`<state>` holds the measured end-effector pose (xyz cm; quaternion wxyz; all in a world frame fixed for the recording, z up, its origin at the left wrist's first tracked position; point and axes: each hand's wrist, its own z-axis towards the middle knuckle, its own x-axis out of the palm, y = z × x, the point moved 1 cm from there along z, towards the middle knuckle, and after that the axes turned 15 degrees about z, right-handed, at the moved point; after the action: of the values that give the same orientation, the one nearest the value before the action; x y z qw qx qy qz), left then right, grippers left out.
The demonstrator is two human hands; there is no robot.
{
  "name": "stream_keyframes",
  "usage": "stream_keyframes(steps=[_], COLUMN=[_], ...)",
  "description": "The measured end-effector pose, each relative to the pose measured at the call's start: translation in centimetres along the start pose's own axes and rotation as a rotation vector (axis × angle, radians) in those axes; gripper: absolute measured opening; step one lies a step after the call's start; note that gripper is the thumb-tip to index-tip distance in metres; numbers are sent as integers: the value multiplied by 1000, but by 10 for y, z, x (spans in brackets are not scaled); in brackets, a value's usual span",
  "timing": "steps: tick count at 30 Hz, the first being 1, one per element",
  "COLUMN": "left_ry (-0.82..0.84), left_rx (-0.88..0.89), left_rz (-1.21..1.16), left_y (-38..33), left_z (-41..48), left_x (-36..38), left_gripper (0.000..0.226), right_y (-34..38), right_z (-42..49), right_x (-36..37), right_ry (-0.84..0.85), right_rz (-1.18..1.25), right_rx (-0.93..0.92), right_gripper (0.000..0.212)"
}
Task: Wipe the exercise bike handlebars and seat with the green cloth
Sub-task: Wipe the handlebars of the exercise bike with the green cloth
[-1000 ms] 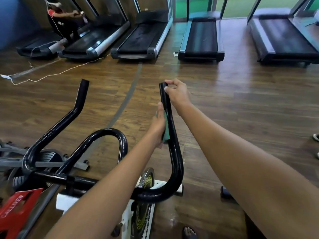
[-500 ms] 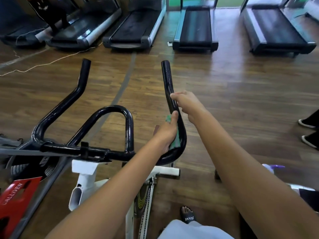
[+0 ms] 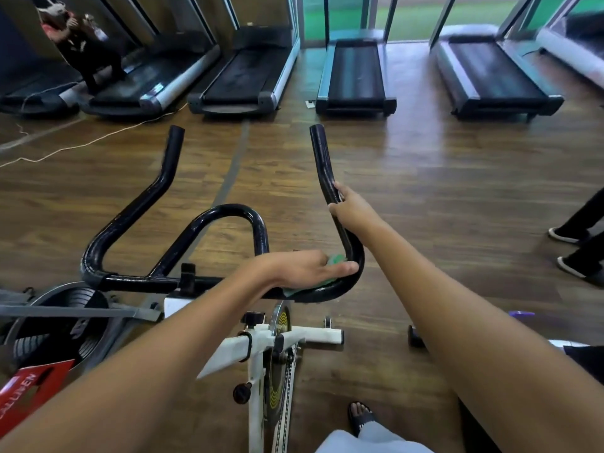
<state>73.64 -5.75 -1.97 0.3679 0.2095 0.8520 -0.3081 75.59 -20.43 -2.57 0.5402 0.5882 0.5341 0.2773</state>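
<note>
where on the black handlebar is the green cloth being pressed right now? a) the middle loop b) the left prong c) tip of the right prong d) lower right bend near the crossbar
d: the left hand presses the green cloth onto the black metal handlebar at its lower right bend.

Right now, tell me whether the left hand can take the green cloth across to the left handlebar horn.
Probably yes: the left hand presses the green cloth on the right bend, and the crossbar toward the left handlebar horn looks unobstructed.
</note>
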Motion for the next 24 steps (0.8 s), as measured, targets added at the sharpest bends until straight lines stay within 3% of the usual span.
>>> stream_keyframes(steps=[2, 6, 10, 14, 18, 21, 24], left_ry=[-21, -60, -77, -193, -204, -215, -289], left_rx=[18, 6, 34, 27, 6, -23, -56], left_rz=[-12, 52, 84, 143, 278, 101, -361], left_y=[-7, -3, -7, -15, -5, -4, 5], left_z=[3, -5, -14, -8, -16, -13, -2], left_x=[1, 2, -1, 4, 7, 6, -2], left_gripper=[91, 60, 53, 59, 62, 60, 55], right_y=[3, 5, 2, 1, -2, -7, -7], right_z=[5, 6, 6, 7, 5, 6, 14], right_x=[-2, -3, 0, 0, 0, -2, -10], right_ry=[-12, -26, -35, -49, -42, -28, 9], right_rz=[-15, -33, -39, -23, 6, 72, 187], right_rx=[5, 11, 14, 5, -21, -8, 28], right_gripper=[62, 61, 61, 61, 61, 62, 48])
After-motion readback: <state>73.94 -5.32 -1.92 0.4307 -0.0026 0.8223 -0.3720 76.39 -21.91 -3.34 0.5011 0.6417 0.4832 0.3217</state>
